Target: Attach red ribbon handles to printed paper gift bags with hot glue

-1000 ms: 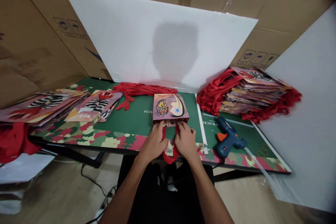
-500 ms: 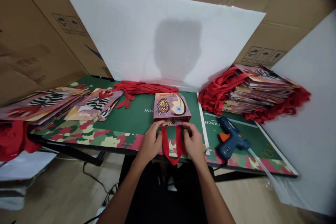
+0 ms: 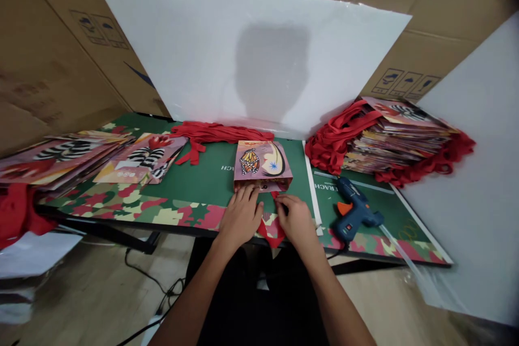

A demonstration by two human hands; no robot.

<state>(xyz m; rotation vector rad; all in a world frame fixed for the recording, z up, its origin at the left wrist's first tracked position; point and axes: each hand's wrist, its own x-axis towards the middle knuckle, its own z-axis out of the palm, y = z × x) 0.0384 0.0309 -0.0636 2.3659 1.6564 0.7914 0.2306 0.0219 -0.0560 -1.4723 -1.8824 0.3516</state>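
Note:
A small paper bag [image 3: 263, 165] with a butterfly print lies on the table, its mouth facing me. A red ribbon handle [image 3: 272, 237] hangs from the mouth over the table's front edge. My left hand [image 3: 242, 217] lies palm down with fingers stretched out, its fingertips at the bag's mouth and its side covering part of the handle. My right hand [image 3: 298, 223] is closed, with thumb and index finger pinching the right strand of the ribbon near the bag. The hands partly hide the handle.
A blue glue gun [image 3: 354, 211] lies to the right, its cord running off the front edge. Behind it stands a stack of bags [image 3: 397, 140] with red handles. Red ribbons [image 3: 223, 132] lie at the back, more flat bags [image 3: 140, 159] at left. A white board [image 3: 194, 48] stands behind.
My left hand has moved right and flattened over the handle's left strand. My right hand has closed on the right strand. The ribbon loop has shifted slightly right and is partly covered.

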